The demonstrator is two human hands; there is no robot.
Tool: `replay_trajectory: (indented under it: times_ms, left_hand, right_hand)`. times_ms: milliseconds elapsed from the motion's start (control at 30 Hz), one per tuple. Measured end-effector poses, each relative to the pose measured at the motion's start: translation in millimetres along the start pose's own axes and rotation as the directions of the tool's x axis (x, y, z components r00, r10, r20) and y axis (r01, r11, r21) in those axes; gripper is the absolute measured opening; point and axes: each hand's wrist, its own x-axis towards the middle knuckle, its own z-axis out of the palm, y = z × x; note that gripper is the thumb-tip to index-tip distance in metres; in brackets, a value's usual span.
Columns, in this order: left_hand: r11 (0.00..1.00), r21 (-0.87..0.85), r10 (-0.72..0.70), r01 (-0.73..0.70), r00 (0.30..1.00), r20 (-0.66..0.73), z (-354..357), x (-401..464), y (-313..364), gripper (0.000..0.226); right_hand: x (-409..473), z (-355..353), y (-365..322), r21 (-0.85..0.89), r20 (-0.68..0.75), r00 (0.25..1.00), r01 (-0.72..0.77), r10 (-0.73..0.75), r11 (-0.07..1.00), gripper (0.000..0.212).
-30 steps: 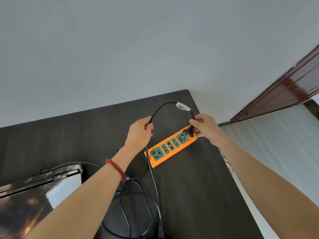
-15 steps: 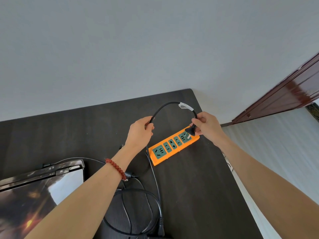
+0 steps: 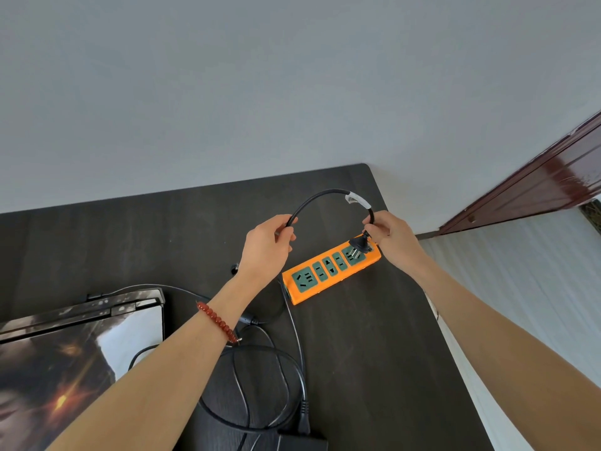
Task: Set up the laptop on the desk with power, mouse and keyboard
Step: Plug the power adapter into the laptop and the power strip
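Note:
An orange power strip [image 3: 328,274] with green sockets lies on the dark desk [image 3: 374,353] near its far right corner. My right hand [image 3: 392,237] pinches the black plug [image 3: 357,245] just above the strip's far-right socket, its metal prongs showing. My left hand [image 3: 268,247] grips the black power cable [image 3: 320,198], which arches between both hands and bears a white tag. The open laptop [image 3: 81,346] stands at the lower left, its screen lit.
Loops of black cable [image 3: 260,385] and a black power brick [image 3: 302,442] lie on the desk in front of me. A grey wall rises behind the desk. A dark red door [image 3: 536,187] is at the right, with light floor below.
The plug has lifted slightly and tilted above the far-right socket, so its prongs now show. My view has shifted a little; both hands keep their hold on the cable.

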Motion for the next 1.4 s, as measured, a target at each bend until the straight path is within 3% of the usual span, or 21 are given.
replay_trajectory:
  times_ms: [400, 633, 967, 1200, 1400]
  left_hand:
    - [0.998, 0.002, -0.068, 0.069, 0.994, -0.088, -14, 5, -14, 0.028]
    - [0.989, 0.106, -0.106, 0.107, 0.994, -0.006, -22, 3, -29, 0.030]
    - [0.989, 0.126, -0.078, 0.077, 0.997, 0.008, -18, 3, -31, 0.030]
    - [0.980, 0.169, -0.114, 0.108, 0.993, 0.029, -7, 10, -24, 0.024]
    - [0.982, 0.161, -0.095, 0.095, 0.995, -0.009, -14, 5, -28, 0.031]
  right_hand:
    - [-10, 17, -18, 0.143, 0.137, 0.988, -0.085, 0.065, 0.986, 0.008]
    - [-15, 43, -28, 0.278, 0.196, 0.957, -0.262, 0.212, 0.924, 0.016]
    - [-11, 6, -32, 0.168, 0.235, 0.966, -0.152, 0.110, 0.974, 0.010]
    - [-14, -7, -31, 0.424, 0.424, 0.890, -0.358, 0.167, 0.832, 0.009]
    - [-19, 8, -32, 0.252, 0.393, 0.909, -0.248, 0.135, 0.935, 0.008]
